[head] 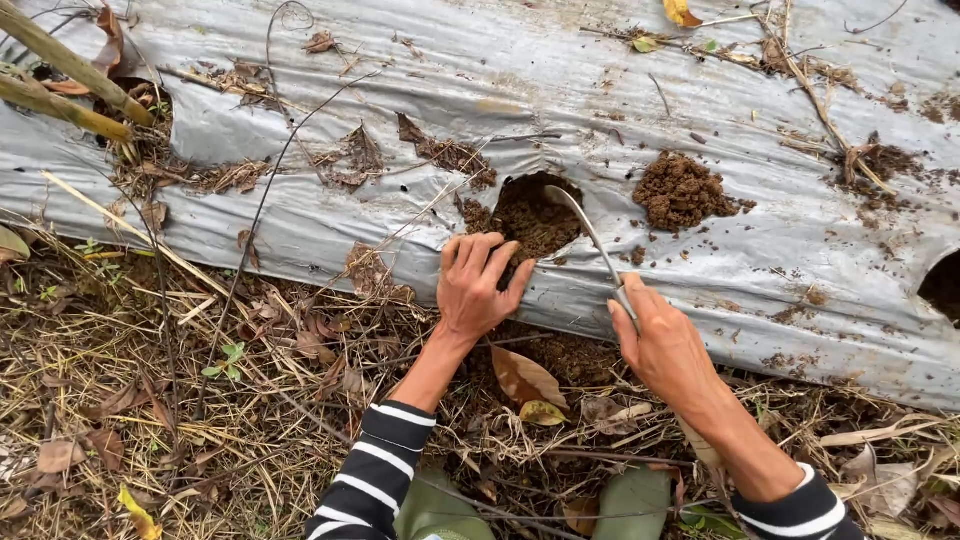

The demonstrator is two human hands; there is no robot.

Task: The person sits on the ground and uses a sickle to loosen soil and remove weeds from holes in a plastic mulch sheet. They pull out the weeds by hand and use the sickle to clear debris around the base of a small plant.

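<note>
My left hand [476, 283] lies flat, fingers spread, on the silver plastic mulch sheet [560, 90] at the near rim of a round planting hole [533, 215] full of brown soil. My right hand [660, 345] grips the handle of a thin curved metal tool [590, 235], whose tip arcs over the hole's right edge. A small heap of dug-out soil [683, 190] sits on the sheet just right of the hole. Both arms wear black-and-white striped sleeves.
Another hole [942, 285] opens at the sheet's right edge. Bamboo stalks [70, 85] lie at top left. Dry grass, twigs and dead leaves [525, 380] cover the ground before the sheet. Green boots [630, 500] show at the bottom.
</note>
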